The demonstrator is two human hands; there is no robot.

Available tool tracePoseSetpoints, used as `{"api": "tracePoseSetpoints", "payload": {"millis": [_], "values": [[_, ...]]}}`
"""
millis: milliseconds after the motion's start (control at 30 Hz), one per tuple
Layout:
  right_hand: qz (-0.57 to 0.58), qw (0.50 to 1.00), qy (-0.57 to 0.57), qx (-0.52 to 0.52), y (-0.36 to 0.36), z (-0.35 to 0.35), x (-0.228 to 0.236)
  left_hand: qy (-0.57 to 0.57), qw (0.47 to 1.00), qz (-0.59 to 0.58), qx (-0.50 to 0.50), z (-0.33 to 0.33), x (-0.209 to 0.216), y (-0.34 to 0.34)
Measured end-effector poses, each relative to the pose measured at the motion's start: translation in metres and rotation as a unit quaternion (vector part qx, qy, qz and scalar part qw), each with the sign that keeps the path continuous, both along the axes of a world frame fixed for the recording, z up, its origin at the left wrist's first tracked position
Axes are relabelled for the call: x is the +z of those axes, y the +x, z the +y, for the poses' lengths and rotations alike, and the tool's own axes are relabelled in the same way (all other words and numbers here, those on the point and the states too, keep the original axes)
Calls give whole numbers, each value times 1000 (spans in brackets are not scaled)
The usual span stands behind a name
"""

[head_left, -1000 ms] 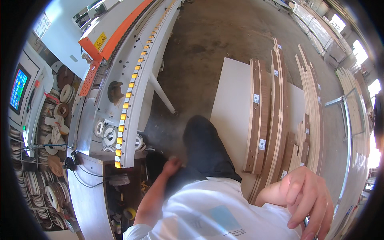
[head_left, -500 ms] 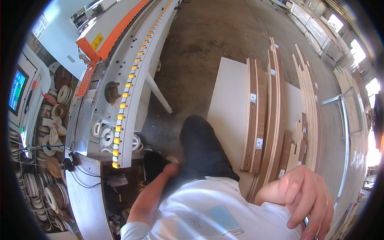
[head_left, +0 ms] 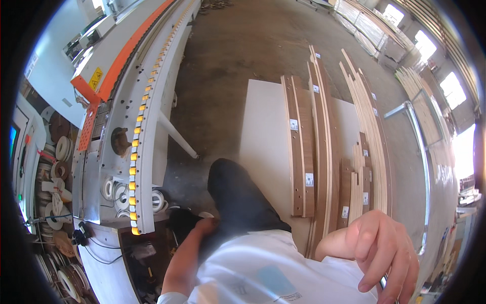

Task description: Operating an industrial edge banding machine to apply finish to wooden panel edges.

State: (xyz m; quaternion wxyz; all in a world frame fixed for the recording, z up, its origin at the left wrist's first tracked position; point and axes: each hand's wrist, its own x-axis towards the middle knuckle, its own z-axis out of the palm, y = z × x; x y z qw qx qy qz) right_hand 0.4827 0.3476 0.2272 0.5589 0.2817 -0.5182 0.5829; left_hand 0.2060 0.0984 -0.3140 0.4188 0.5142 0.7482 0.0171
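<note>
My left hand (head_left: 206, 225) rests against the black trousers (head_left: 238, 195) at my thigh, and its fingers are too small and shaded to make out. Close in at the lower right, my right hand (head_left: 386, 248) is raised with its fingers curled downward. A sliver of something shiny shows beneath those fingers; its kind is hidden. Beyond the right hand, stacks of brown wood panels (head_left: 324, 152) with white labels lie on a large pale board (head_left: 263, 121). Neither hand touches them.
At left stands a long machine with a roller rail (head_left: 136, 144) and an orange guard (head_left: 96, 99). A slanting support leg (head_left: 177, 134) reaches the floor. Rolls of edge banding (head_left: 63, 147) fill a rack. A metal frame (head_left: 422, 152) stands at right.
My view has turned a little to the right, so machine and panels sit farther left in the picture. Both hands keep nearly the same pose.
</note>
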Motion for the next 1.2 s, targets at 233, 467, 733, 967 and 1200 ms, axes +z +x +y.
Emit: {"api": "tracePoseSetpoints", "payload": {"millis": [233, 467, 733, 967, 1200], "values": [[-3, 995, 94, -25, 21, 10, 14, -35, 998, 36, -45, 4, -36, -7], [-19, 988, 124, -95, 40, 8, 26, 116, 986, -36, 116, 1, -25, -6], [-36, 977, 175, -113, 44, 7, 33, 65, 980, -60, 179, 7, 0, -3], [-20, 973, 196, -122, 47, 7, 39, 98, 982, -69, 147, -3, -28, -17], [-1, 982, 134, -131, 52, 7, 34, 63, 989, -65, 118, 10, 3, -9]]}}
